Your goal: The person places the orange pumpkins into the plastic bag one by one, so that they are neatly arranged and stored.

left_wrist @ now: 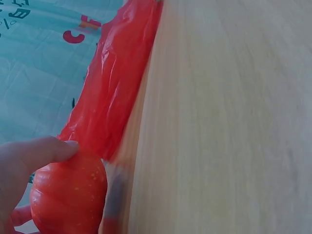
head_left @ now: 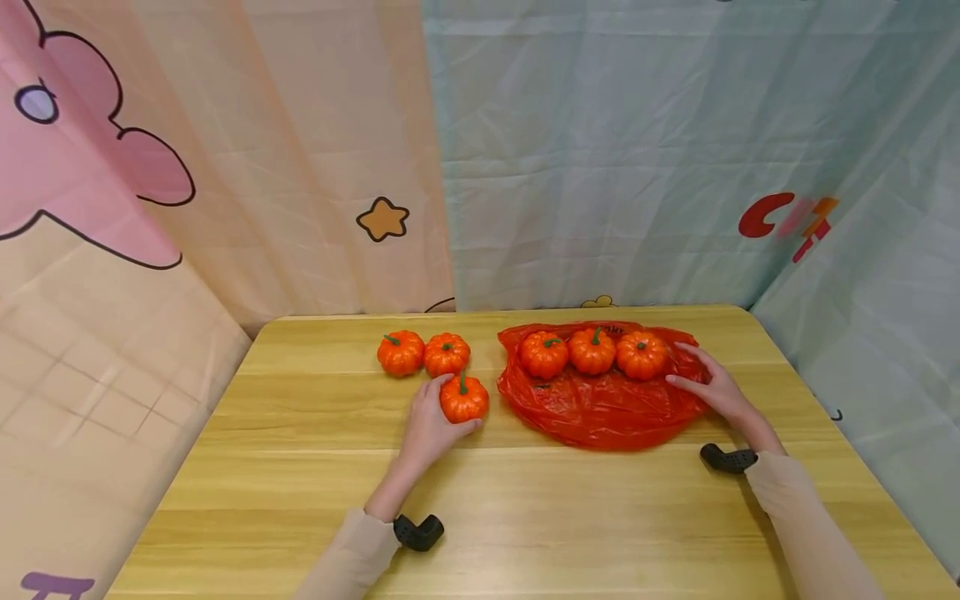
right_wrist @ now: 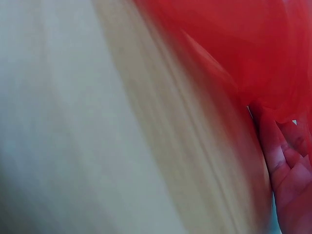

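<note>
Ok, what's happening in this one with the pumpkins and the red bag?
A person sits at a wooden table. The left hand grips one small orange pumpkin on the table, just left of a red plastic bag. The right hand rests on the bag's right edge. Three pumpkins sit in a row at the bag, and two more pumpkins sit side by side on the bare table behind the held one.

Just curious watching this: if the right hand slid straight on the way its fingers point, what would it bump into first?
The right hand already rests on the red plastic bag, fingers pointing left. Going straight on, it would probably meet the rightmost pumpkin on the bag first, though depth is hard to judge.
</note>
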`<state>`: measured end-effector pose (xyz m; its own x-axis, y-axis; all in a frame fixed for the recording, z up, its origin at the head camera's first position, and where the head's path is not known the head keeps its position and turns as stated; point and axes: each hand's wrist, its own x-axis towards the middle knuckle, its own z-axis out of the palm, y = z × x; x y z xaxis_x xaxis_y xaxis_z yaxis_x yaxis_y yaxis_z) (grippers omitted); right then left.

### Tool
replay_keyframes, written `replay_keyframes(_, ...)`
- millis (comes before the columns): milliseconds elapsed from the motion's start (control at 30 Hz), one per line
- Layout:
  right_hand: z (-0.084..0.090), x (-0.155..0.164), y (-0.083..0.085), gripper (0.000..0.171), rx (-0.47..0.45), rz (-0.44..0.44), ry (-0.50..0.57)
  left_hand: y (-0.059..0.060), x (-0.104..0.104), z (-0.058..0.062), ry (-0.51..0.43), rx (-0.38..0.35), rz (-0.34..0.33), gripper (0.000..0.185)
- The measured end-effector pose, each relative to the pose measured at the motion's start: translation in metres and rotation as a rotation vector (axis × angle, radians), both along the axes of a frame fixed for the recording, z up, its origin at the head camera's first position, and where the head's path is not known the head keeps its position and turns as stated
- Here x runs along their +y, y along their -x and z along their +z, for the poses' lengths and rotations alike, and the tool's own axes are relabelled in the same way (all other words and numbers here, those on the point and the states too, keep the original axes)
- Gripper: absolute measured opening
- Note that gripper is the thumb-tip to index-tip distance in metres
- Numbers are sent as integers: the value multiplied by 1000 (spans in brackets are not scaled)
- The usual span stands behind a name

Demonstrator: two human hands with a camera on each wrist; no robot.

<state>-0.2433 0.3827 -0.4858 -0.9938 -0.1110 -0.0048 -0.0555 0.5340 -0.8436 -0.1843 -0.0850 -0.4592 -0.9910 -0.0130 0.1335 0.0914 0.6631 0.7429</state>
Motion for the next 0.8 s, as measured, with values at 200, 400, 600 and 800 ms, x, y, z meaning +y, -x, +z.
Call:
replay_keyframes(200, -2, 1, -1, 72, -2, -8, 17, -8, 8, 8, -36, 23, 0, 81)
replay_keyframes(400, -1, 0, -3, 71, 4, 1, 8, -13, 20, 22, -60, 103, 2, 80)
replay_keyframes(600, 1, -1, -4, 71, 5, -2, 14, -11, 37, 40, -46, 150, -33, 80)
replay_keyframes(800, 1, -1, -2, 71, 0, 4, 19, -11, 54, 48, -73, 150, -88, 79)
